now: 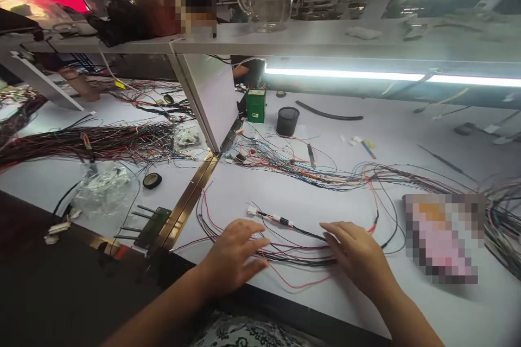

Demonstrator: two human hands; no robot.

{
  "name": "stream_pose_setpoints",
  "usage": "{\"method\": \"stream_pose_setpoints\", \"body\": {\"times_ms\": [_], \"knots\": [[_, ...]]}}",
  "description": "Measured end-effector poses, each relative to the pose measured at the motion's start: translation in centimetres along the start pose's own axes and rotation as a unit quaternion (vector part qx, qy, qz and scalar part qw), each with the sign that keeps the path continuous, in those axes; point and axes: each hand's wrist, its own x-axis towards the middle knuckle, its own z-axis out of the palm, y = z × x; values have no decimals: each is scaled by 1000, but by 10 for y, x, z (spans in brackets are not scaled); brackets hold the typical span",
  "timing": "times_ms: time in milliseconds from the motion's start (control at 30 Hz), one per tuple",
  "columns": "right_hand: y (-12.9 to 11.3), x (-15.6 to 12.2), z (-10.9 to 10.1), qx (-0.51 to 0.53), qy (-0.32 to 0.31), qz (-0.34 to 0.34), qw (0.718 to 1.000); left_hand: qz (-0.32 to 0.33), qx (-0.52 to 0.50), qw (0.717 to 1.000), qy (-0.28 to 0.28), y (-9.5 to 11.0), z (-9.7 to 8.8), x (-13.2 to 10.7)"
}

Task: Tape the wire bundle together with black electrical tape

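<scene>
Presently noted near the front edge of the surface [244,187]: wire bundle [303,263], passing beneath left hand [234,252], fingers loosely spread, and right hand [358,255], fingers extended, thumb apart; contact not determinable.

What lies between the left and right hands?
Red and black wires span the gap between left hand and right hand, in the head view.
</scene>
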Motion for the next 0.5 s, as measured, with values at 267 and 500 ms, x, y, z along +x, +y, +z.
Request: {"method": "stream_pose_setpoints", "body": {"times_ms": [267,500], "knots": [[16,-31,-39,27,122,198,972,38,-8,996,-75,9,60,21],[17,-58,-32,33,68,136,988,-29,-190,980,-56,-17,24,29]]}}
